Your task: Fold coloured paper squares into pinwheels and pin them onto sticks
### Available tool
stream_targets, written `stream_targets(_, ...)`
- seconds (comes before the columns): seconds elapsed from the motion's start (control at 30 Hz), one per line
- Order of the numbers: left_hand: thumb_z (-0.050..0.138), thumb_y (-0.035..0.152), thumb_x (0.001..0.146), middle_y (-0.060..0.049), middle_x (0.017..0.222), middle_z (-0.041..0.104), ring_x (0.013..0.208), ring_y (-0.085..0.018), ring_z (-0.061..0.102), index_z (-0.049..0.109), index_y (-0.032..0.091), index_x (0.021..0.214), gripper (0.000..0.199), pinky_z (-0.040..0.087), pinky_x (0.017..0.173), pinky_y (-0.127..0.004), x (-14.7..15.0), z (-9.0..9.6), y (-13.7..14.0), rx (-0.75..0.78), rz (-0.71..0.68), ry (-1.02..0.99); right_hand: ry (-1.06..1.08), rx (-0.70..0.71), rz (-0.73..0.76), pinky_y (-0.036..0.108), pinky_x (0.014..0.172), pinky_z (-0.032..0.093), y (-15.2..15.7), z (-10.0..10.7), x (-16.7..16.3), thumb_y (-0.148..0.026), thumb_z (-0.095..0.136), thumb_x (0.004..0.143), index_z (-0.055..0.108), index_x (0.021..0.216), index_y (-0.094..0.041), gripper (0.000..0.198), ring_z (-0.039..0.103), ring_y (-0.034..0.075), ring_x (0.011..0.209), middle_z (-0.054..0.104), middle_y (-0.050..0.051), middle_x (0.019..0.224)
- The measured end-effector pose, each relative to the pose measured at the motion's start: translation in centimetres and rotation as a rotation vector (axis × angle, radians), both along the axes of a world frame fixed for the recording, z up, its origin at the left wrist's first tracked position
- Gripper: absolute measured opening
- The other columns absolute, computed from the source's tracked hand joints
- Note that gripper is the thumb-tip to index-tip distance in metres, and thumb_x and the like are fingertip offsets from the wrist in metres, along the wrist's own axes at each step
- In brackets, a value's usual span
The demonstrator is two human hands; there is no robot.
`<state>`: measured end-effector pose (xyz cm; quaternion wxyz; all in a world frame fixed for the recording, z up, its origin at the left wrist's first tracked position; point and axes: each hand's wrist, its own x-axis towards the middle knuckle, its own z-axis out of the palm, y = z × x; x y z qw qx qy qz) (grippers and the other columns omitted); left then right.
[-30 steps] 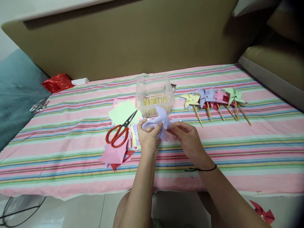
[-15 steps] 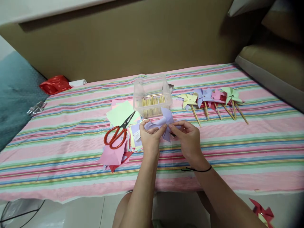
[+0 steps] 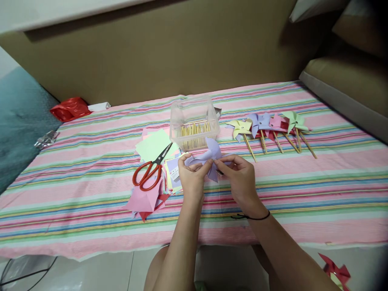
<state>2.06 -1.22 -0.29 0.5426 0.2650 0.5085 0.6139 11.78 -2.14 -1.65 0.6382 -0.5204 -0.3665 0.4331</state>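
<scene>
A purple paper pinwheel (image 3: 214, 148) is held up between my two hands, its blades folded toward the middle. My left hand (image 3: 193, 173) pinches it from the left, thumb at the centre. From the other side my right hand (image 3: 239, 173) grips it, thumb and forefinger also meeting near the centre. What the fingertips press there is too small to make out. Left of my left hand lie scissors (image 3: 153, 167) with red handles, resting on coloured paper. Just beyond the pinwheel stands a clear plastic box (image 3: 178, 117) of thin wooden sticks (image 3: 195, 129).
Several finished pinwheels (image 3: 260, 121) on sticks lie in a row at the right. Pink paper (image 3: 145, 196) and pale green paper (image 3: 151, 144) lie left. A red plastic bag (image 3: 70, 109) sits at the back left of the striped cloth (image 3: 91, 161). Below right is a red pinwheel (image 3: 335, 268).
Almost nothing differs. My right thumb and fingers have shifted very slightly at the pinwheel's centre; both hands keep their hold.
</scene>
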Motion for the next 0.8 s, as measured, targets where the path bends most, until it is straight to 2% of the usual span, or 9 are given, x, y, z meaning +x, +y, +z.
stream_targets(0.1,0.081,0.024,0.053,0.01,0.052,0.057,0.045,-0.01,0.054,0.036,0.023,0.098,0.063,0.042,0.054,-0.021,0.0,-0.1,0.0,-0.017,-0.001,-0.008,0.016,0.016,-0.007,0.028,0.06,0.051,-0.1,0.1,-0.3,-0.031,0.078,0.065,0.064,0.068,-0.019,0.018,0.061,0.014,0.063,0.065,0.0,0.068)
stream_targets(0.17,0.08,0.024,0.053,0.011,0.05,0.055,0.044,-0.008,0.052,0.036,0.023,0.096,0.061,0.04,0.052,-0.02,0.1,-0.2,0.0,-0.039,0.02,-0.015,0.064,0.032,-0.023,0.028,0.06,0.052,-0.2,0.2,-0.6,-0.03,0.079,0.064,0.059,0.075,-0.021,0.025,0.062,0.014,0.065,0.065,-0.001,0.072)
stream_targets(0.33,0.081,0.025,0.049,0.016,0.044,0.044,0.041,-0.008,0.048,0.037,0.022,0.094,0.063,0.035,0.049,-0.018,0.3,-0.3,0.0,-0.069,0.059,-0.105,0.235,0.007,-0.033,0.03,0.063,0.053,-0.2,0.4,-1.2,-0.027,0.081,0.059,0.037,0.102,-0.028,0.062,0.066,0.015,0.069,0.067,-0.006,0.074)
stream_targets(0.43,0.081,0.023,0.048,0.017,0.042,0.041,0.039,-0.007,0.046,0.037,0.023,0.093,0.063,0.034,0.049,-0.018,0.4,-0.4,0.0,-0.058,0.058,-0.124,0.242,-0.061,-0.016,0.03,0.063,0.054,-0.1,0.5,-1.2,-0.03,0.08,0.057,0.036,0.112,-0.027,0.071,0.066,0.015,0.066,0.068,-0.006,0.073)
stream_targets(0.53,0.081,0.023,0.048,0.016,0.043,0.045,0.039,-0.006,0.045,0.037,0.023,0.091,0.062,0.034,0.049,-0.017,0.4,-0.3,0.0,-0.037,0.041,-0.124,0.244,-0.108,-0.025,0.03,0.062,0.053,0.0,0.7,-1.0,-0.031,0.08,0.055,0.035,0.117,-0.026,0.077,0.066,0.016,0.065,0.067,-0.007,0.07)
stream_targets(0.73,0.082,0.023,0.048,0.017,0.041,0.042,0.039,-0.006,0.047,0.038,0.024,0.087,0.059,0.039,0.052,-0.018,0.4,-0.2,-0.1,-0.013,0.014,-0.119,0.269,-0.146,0.021,0.029,0.058,0.051,0.1,1.2,-0.5,-0.032,0.081,0.052,0.033,0.128,-0.023,0.091,0.066,0.017,0.065,0.067,-0.006,0.068)
stream_targets(0.8,0.082,0.023,0.049,0.015,0.044,0.046,0.041,-0.006,0.049,0.039,0.024,0.088,0.058,0.041,0.053,-0.018,0.4,-0.1,-0.2,-0.015,-0.006,-0.105,0.256,-0.161,0.021,0.029,0.057,0.051,0.1,1.4,-0.4,-0.031,0.081,0.051,0.033,0.13,-0.022,0.093,0.066,0.017,0.064,0.066,-0.006,0.067)
